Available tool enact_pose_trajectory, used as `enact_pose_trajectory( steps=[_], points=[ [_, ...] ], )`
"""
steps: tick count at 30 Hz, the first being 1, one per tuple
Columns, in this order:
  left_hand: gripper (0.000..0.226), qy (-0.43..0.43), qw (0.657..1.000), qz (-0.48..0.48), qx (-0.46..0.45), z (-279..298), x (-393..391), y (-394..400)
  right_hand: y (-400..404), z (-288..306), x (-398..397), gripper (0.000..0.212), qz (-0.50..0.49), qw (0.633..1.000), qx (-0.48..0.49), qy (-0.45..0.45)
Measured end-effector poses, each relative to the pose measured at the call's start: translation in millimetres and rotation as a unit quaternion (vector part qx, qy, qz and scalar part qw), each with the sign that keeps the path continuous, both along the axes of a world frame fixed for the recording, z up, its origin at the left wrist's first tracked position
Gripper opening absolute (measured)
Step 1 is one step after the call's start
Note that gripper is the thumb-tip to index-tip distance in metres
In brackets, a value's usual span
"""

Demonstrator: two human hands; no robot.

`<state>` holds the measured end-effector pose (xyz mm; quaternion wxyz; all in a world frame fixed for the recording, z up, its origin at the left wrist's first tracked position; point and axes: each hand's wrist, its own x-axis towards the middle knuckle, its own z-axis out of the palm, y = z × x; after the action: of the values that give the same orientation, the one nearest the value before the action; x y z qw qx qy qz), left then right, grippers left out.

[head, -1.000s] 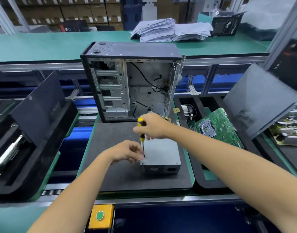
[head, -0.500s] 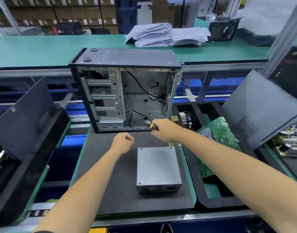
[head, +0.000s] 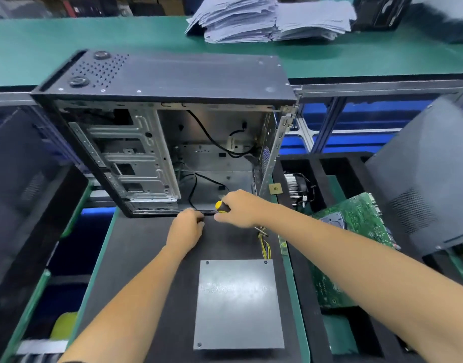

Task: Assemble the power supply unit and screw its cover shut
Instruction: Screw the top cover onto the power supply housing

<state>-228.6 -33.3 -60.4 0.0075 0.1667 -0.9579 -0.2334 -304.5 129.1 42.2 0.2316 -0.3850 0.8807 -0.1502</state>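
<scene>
- The power supply unit [head: 238, 303] lies flat on the black mat [head: 146, 271] at 6 o'clock, its plain grey cover up, a screw at each corner, yellow wires [head: 265, 247] trailing from its far edge.
- Your right hand [head: 239, 209] grips the yellow-and-black screwdriver [head: 222, 206] at 12 o'clock of the unit.
- Your left hand [head: 186, 230] is curled into a fist; whether it holds anything cannot be told.
- Both sit at the open computer case [head: 172, 127].

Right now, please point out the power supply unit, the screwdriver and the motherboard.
power supply unit [head: 238, 302]: head view, middle of its grey cover.
screwdriver [head: 221, 206]: head view, yellow handle end.
motherboard [head: 361, 218]: head view, green board surface.
</scene>
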Motion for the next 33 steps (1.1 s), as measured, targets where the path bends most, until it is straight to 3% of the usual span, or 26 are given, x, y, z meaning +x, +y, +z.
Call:
enact_pose_trajectory(
  steps=[8, 11, 17, 21, 26, 33],
  points=[
    [0.014, 0.002, 0.998, -0.049, -0.048, -3.2, -5.3, -4.6, -12.0, -10.8, -11.4, 0.043, 0.061, 0.998, -0.003, -0.015],
    [0.01, -0.004, 0.998, -0.059, -0.001, 1.8, -5.5, -2.3, -17.4, -7.6, -11.9, 0.044, 0.059, 0.998, -0.019, -0.013],
    [0.038, 0.036, 0.986, 0.029, 0.16, 27.6, 0.2, 7.1, -17.7, 10.5, -4.5, 0.045, 0.036, 0.998, -0.058, 0.0],
    [0.02, 0.027, 0.98, 0.037, 0.192, 42.3, 7.2, 8.9, -14.6, 23.8, 10.9, 0.046, 0.008, 0.997, -0.08, 0.019],
    [0.034, 0.04, 0.974, 0.001, 0.222, 61.8, 30.1, 15.9, -10.8, 45.0, 41.5, 0.044, 0.001, 0.996, -0.067, 0.057],
    [0.019, 0.109, 0.949, 0.011, 0.297, 78.3, 79.8, 38.8, 5.7, 79.9, 89.2, 0.027, -0.091, 0.983, -0.139, 0.083]
  ],
)
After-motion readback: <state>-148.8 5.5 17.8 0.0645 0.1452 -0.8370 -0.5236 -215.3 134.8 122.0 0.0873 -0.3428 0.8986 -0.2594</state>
